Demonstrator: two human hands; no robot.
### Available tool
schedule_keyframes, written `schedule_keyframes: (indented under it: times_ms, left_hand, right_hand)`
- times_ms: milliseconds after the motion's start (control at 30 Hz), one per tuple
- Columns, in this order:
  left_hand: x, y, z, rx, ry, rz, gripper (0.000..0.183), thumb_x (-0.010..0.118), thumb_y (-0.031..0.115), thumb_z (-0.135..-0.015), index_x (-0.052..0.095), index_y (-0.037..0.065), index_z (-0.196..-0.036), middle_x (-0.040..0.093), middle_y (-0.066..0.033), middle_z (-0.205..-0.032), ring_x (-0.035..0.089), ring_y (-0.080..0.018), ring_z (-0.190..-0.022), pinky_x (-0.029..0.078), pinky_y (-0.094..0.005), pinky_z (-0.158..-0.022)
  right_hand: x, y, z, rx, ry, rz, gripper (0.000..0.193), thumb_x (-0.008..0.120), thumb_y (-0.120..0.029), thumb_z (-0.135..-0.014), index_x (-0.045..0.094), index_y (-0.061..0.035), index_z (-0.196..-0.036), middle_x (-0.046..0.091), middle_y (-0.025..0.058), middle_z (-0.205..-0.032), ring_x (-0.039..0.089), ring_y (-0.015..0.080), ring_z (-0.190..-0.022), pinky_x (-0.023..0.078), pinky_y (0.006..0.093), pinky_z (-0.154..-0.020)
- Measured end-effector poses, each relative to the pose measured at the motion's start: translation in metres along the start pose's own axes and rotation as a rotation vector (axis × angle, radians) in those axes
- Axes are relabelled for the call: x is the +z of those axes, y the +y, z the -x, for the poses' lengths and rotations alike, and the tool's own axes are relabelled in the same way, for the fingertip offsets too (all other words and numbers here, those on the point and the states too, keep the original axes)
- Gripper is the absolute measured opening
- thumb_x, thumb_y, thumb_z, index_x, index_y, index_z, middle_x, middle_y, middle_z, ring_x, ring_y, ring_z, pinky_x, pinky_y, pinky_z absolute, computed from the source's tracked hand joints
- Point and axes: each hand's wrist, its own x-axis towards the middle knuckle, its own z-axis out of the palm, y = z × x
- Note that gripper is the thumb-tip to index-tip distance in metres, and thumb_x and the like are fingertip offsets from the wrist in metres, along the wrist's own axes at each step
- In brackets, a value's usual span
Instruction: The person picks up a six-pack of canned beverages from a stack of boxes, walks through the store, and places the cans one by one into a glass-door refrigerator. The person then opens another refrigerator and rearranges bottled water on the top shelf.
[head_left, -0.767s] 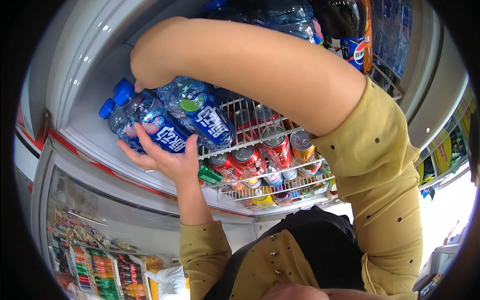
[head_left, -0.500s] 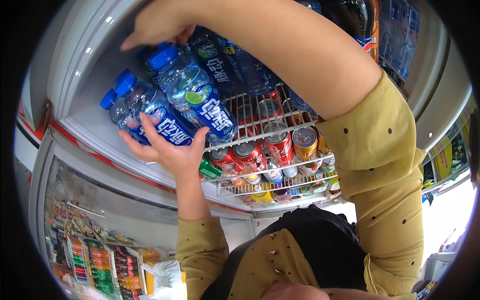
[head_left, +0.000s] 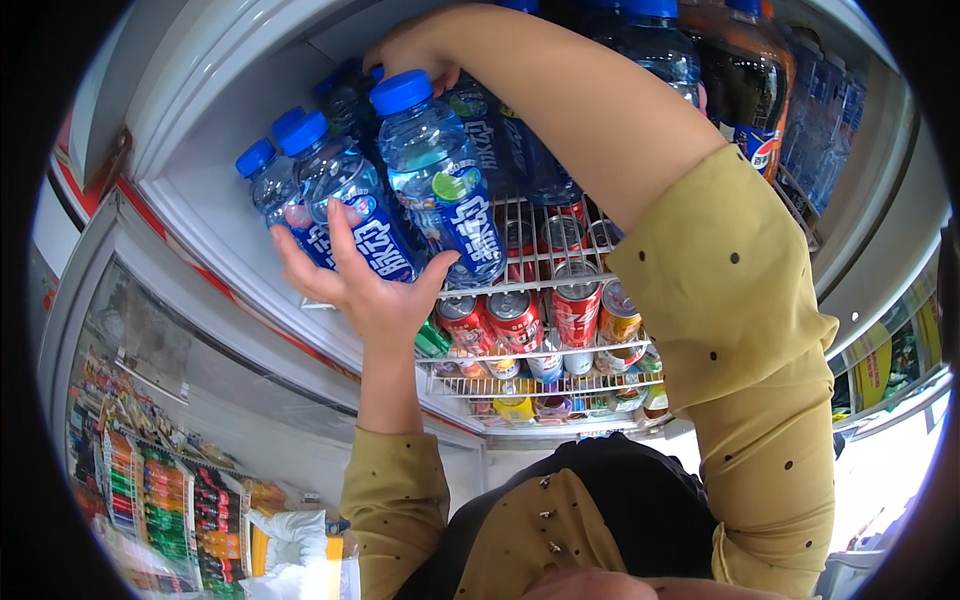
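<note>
My left hand [head_left: 372, 275] is spread open, its fingers up against the lower front of the clear drink bottles with blue caps and blue labels. One of these, a front bottle [head_left: 350, 200], stands behind the fingers; a taller-looking bottle [head_left: 440, 180] is just right of them, near the thumb. A third bottle [head_left: 268, 190] is at the left by the fridge wall. My right arm reaches across the top to the back of the shelf. There my right hand [head_left: 418, 48] is bent down behind the tall bottle's cap, its fingers mostly hidden.
Wire shelves [head_left: 540, 285] hold red cans [head_left: 575, 310] and other cans below the bottles. Large dark soda bottles [head_left: 740, 80] stand at the upper right. The glass fridge door [head_left: 200, 330] swings out at the lower left, reflecting stocked shelves.
My right hand has moved away from the left wall to behind the front bottle's cap, its fingers now bent down. My left hand stays spread against the bottles. The view has shifted slightly.
</note>
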Motion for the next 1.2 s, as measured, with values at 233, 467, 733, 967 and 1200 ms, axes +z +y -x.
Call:
schedule_keyframes:
  times_ms: [233, 467, 733, 967, 1200]
  left_hand:
    - [0.004, -0.005, 0.001, 0.025, 0.058, 0.014, 0.112, 0.086, 0.072, -0.062, 0.05, 0.008, -0.147, 0.01, -0.0312, -0.162, 0.018, -0.0481, -0.145, 0.019, -0.0625, -0.114]
    - [0.005, -0.006, 0.001, 0.058, 0.084, -0.04, 0.109, 0.079, 0.077, -0.067, 0.05, 0.01, -0.148, 0.014, -0.0327, -0.161, 0.021, -0.0491, -0.144, 0.017, -0.0641, -0.112]
    - [0.005, -0.005, 0.003, 0.051, 0.073, -0.039, 0.109, 0.076, 0.078, -0.069, 0.049, 0.01, -0.149, 0.014, -0.032, -0.161, 0.02, -0.0487, -0.144, 0.017, -0.0641, -0.113]
    - [0.006, -0.006, 0.006, 0.035, 0.048, -0.043, 0.111, 0.075, 0.079, -0.069, 0.047, 0.007, -0.149, 0.011, -0.0318, -0.162, 0.018, -0.0474, -0.146, 0.016, -0.0635, -0.113]
    - [0.007, -0.006, 0.007, 0.017, 0.037, 0.018, 0.111, 0.072, 0.08, -0.073, 0.046, 0.004, -0.149, 0.011, -0.0324, -0.162, 0.017, -0.0471, -0.147, 0.016, -0.062, -0.114]
  right_hand:
    - [-0.002, 0.012, 0.054, -0.189, 0.463, -0.251, 0.046, 0.059, -0.046, -0.096, 0.077, -0.0048, -0.107, 0.071, 0.0248, -0.112, 0.068, 0.0367, -0.11, 0.049, 0.0442, -0.1]
    - [0.023, 0.025, 0.108, -0.588, 0.399, -0.436, 0.031, 0.057, -0.023, -0.103, 0.069, -0.0043, -0.125, 0.07, 0.0103, -0.12, 0.066, 0.0223, -0.109, 0.05, 0.0328, -0.098]
    - [0.049, 0.038, 0.115, -0.612, 0.246, -0.909, 0.039, 0.056, -0.01, -0.102, 0.06, -0.0041, -0.141, 0.063, 0.0068, -0.137, 0.055, 0.0158, -0.128, 0.041, 0.0304, -0.111]
    - [0.059, 0.036, 0.117, -0.619, 0.244, -1.077, 0.046, 0.057, -0.003, -0.099, 0.055, -0.0045, -0.145, 0.06, 0.0083, -0.141, 0.058, 0.0162, -0.126, 0.044, 0.031, -0.111]
    - [0.062, 0.033, 0.123, -0.564, 0.317, -1.118, 0.046, 0.06, -0.003, -0.098, 0.057, -0.0063, -0.144, 0.063, 0.0073, -0.135, 0.06, 0.0145, -0.121, 0.046, 0.0298, -0.107]
